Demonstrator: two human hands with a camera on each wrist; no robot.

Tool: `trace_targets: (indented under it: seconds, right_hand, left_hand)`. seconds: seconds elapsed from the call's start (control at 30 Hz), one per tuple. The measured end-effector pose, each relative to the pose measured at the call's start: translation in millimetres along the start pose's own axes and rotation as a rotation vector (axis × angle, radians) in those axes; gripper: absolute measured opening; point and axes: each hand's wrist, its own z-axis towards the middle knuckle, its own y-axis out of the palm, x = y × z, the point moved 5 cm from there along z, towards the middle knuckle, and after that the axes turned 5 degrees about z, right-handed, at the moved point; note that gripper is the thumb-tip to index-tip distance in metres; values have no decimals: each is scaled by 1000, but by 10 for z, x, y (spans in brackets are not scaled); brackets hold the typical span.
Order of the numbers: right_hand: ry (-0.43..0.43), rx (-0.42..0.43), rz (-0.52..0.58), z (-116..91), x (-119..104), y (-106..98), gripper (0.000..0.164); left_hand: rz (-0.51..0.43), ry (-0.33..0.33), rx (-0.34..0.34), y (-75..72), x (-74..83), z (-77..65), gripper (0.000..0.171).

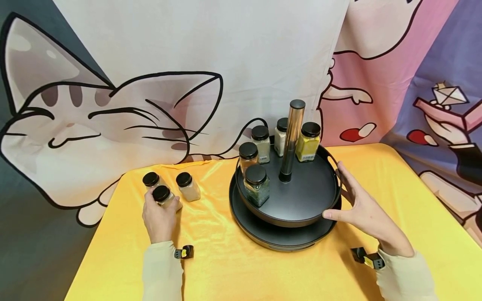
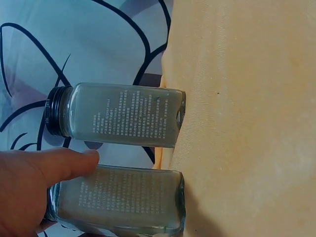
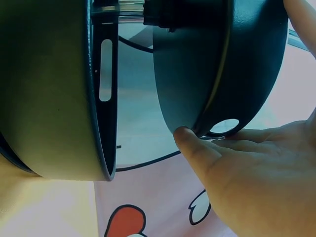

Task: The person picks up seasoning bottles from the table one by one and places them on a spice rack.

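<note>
Cloth (image 1: 214,221) leaves a lane left of upper tray (image 1: 303,196); pole (image 1: 291,138) blocks its centre

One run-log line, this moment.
left hand: holds capped jar | right hand: touches upper tray | upper tray: five jars | yellow cloth: two other jars

On the table (image 1: 218,271), right of centre, I am finding an upper tray (image 1: 301,192) standing over a lower tray (image 1: 286,239). Five spice jars (image 1: 257,188) are curving from front left to rear around the central post (image 1: 292,142). At table left, the left hand (image 1: 161,219) is holding a jar (image 1: 161,193); a second jar (image 1: 151,179) is standing behind it, a third jar (image 1: 189,188) to its right.
</note>
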Motion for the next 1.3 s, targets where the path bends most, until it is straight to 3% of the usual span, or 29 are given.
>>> trace_targets:
  seconds: [0.33, 0.63, 0.9, 1.3]
  right_hand:
    - [43, 0, -103, -36, 1, -86, 99]
    - [-44, -67, 53, -39, -9, -127, 69]
    - [-2, -63, 128, -40, 8, -140, 73]
    - [-18, -75, 122, -32, 6, -117, 80]
  left_hand:
    - [1, 3, 12, -41, 10, 2, 67]
    - [-28, -92, -48, -113, 40, -25, 77]
    - [-40, -102, -31, -271, 170, -49, 76]
    - [-66, -15, 58, -516, 424, -168, 67]
